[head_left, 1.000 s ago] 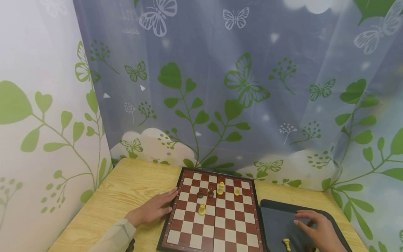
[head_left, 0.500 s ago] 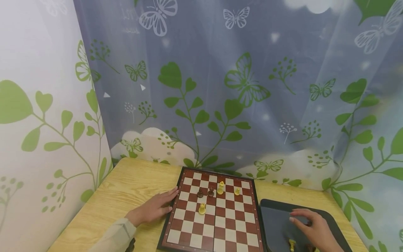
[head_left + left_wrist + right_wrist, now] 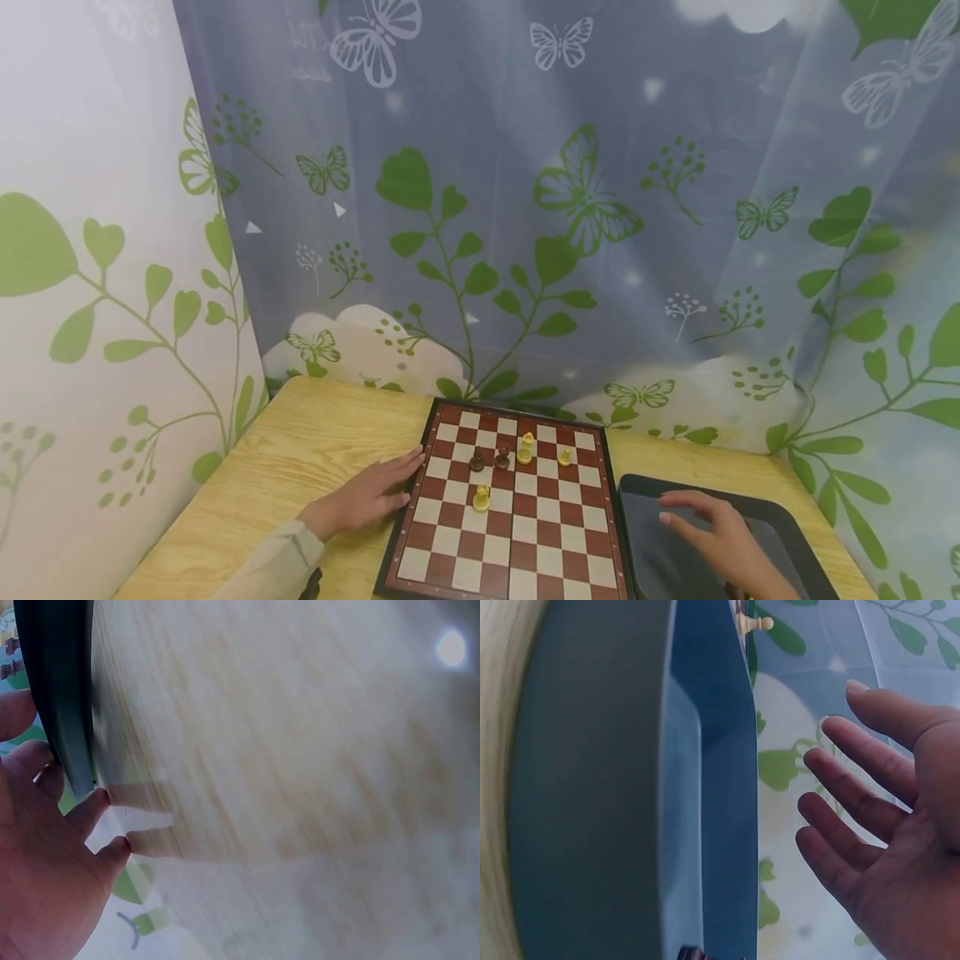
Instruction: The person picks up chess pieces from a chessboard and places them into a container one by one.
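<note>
The right hand (image 3: 716, 537) holds nothing, its thumb and fingers parted in a wide gap above the tray; the left hand (image 3: 363, 500) also grips nothing, its outstretched fingers resting against the chessboard's left edge. A fabric backdrop (image 3: 480, 275) printed with leaves and butterflies rises behind the wood-grain table (image 3: 330, 425). On the table lies the unfolded chessboard (image 3: 547, 533), checked in red-brown and white, with the dark rimmed tray (image 3: 648, 533) just beside its right edge. Five chess pieces stand upright on the board: a tall yellow piece (image 3: 526, 452) just right of the fold, a shorter yellow piece (image 3: 482, 500) nearer the person in the left half, two dark brown pieces (image 3: 502, 458) side by side left of the fold, and a small yellow pawn (image 3: 565, 457) farther right.
</note>
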`<act>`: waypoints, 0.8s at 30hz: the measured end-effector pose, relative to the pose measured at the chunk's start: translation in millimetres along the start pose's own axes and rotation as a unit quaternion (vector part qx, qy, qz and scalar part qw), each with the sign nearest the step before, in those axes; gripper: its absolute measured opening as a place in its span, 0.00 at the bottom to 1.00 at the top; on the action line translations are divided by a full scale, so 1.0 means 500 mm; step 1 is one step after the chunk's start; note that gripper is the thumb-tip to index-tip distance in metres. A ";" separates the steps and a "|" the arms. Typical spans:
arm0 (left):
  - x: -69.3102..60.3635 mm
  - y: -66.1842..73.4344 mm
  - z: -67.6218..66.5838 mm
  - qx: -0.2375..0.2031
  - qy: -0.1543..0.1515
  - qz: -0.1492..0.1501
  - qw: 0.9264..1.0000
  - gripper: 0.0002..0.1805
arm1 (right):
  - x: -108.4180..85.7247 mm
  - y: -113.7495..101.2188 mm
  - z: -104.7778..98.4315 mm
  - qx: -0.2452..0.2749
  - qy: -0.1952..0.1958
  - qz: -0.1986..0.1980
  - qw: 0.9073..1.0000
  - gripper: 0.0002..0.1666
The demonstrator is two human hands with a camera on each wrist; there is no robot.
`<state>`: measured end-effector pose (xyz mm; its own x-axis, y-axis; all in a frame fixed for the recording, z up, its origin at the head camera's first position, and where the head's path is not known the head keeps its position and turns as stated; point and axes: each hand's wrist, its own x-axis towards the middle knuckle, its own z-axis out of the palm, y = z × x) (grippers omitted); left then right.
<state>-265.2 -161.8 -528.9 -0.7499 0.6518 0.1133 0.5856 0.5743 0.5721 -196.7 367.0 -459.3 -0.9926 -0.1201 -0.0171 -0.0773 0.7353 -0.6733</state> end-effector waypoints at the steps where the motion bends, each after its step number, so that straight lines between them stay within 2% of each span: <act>1: 0.000 0.001 -0.001 0.000 -0.001 -0.001 1.000 0.35 | 0.003 -0.002 0.002 0.004 -0.003 -0.001 1.000 0.23; 17: -0.002 -0.002 0.003 0.006 0.002 0.004 1.000 0.35 | 0.043 -0.040 0.036 0.057 -0.061 -0.046 0.995 0.28; 24: -0.001 -0.002 0.003 0.013 0.006 0.000 1.000 0.35 | 0.065 -0.058 0.051 0.053 -0.065 -0.061 0.995 0.29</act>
<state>-264.9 -162.2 -531.1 -0.7531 0.6463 0.1228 0.5937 0.5873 0.5501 -224.6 324.6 -459.1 -0.9557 -0.2937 -0.0206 -0.1793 0.6363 -0.7503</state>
